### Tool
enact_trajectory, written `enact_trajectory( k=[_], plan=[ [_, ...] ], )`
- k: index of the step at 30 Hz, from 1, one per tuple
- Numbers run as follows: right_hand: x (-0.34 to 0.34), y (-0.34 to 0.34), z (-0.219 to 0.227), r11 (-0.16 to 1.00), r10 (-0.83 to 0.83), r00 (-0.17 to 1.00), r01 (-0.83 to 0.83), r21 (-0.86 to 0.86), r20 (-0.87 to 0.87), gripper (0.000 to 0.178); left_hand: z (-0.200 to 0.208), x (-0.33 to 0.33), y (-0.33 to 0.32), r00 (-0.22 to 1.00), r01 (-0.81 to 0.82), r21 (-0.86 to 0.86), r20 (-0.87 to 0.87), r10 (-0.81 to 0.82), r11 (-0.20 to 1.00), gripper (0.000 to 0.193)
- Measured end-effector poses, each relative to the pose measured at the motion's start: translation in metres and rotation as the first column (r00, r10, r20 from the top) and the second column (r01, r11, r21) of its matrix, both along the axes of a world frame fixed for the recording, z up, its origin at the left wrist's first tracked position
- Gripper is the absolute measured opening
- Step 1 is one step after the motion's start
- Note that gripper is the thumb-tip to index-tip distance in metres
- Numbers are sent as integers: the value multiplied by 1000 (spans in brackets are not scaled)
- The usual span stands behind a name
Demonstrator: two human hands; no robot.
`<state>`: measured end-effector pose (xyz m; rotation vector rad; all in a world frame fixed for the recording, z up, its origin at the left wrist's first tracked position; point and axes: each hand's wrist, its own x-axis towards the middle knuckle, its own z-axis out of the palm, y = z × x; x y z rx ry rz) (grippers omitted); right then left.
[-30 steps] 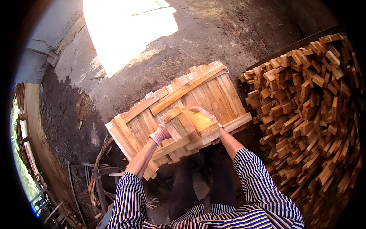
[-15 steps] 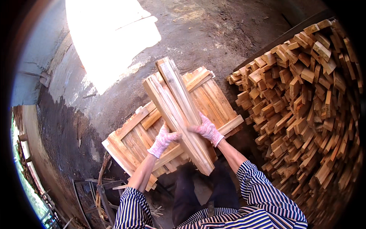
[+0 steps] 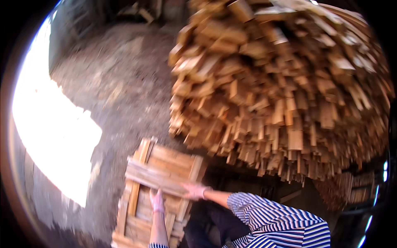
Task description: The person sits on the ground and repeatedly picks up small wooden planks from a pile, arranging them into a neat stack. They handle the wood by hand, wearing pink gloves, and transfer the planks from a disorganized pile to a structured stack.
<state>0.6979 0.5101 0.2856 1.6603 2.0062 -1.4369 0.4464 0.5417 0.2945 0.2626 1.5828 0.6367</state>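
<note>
A bundle of wooden planks [image 3: 151, 175] lies across a slatted wooden panel [image 3: 142, 211] at the lower left of centre. My left hand [image 3: 157, 201], in a pale pink glove, is at the near edge of the bundle with thumb and fingers apart. Against the bundle's right end is my gloved right hand [image 3: 194, 191], its fingers stretched toward the planks and softened by blur. Parts of the left fingers are hard to make out against the wood.
A tall stack of cut wood pieces [image 3: 248, 107] fills the upper right, its ends jutting toward me. Dark, stained floor [image 3: 124, 82] stretches beyond the panel, with a glaring sunlit patch [image 3: 53, 136] on the left. More stacked wood [image 3: 337, 190] stands at the far right.
My view has swung right, bringing the wood stack toward the middle. The bundle, raised between both hands before, now lies lower against the panel. My right hand has shifted to its near end.
</note>
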Motion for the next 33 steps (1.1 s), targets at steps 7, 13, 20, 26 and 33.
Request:
enact_trajectory(
  k=[7,13,20,26,33],
  plan=[
    [88,-120,219,820,-572,816,565,93,85,89,46,-52,-82,907,407,63,94,-411,911,43],
    [155,-263,309,300,-954,295,931,209,54,96,149,81,-46,697,661,307,87,-712,685,44],
    [214,-263,399,-3,-963,94,933,359,-253,95,289,164,-16,618,646,609,-64,-784,460,45],
    [287,-105,592,-17,-708,576,564,825,-409,90,394,136,56,813,410,881,-236,-532,235,45],
    [352,-7,912,-337,-761,647,-452,826,44,70,705,316,137,749,175,969,-246,-615,-174,50]
  ],
)
